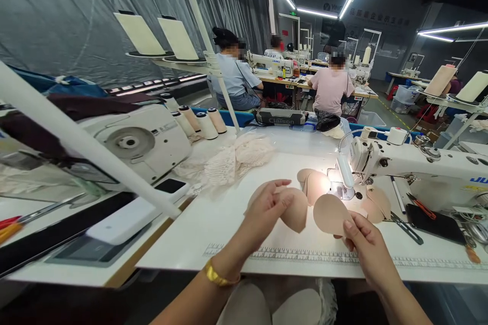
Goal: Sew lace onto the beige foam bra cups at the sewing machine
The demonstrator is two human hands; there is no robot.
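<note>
Between the thumb and fingers of my left hand (269, 208) is a beige bra cup (295, 210), its pointed end hanging down. Another beige piece (256, 195) shows partly behind that hand. My right hand (362, 238) pinches a second, rounder bra cup (331, 215) by its lower right edge. Both cups are held above the white table (213, 228), apart from each other. Just beyond them, more beige cups (317, 187) lie by the lit needle area of the sewing machine (412, 165). Several further cups (375, 205) lie to its right, partly behind my right hand.
A printed ruler (285, 254) runs along the table's front edge. Cream lace (236, 160) is heaped at the back left. Thread snips (406, 227), a phone (434, 223) and a pen (398, 194) lie at right. A white pole (87, 142) crosses the left side. Co-workers sit ahead.
</note>
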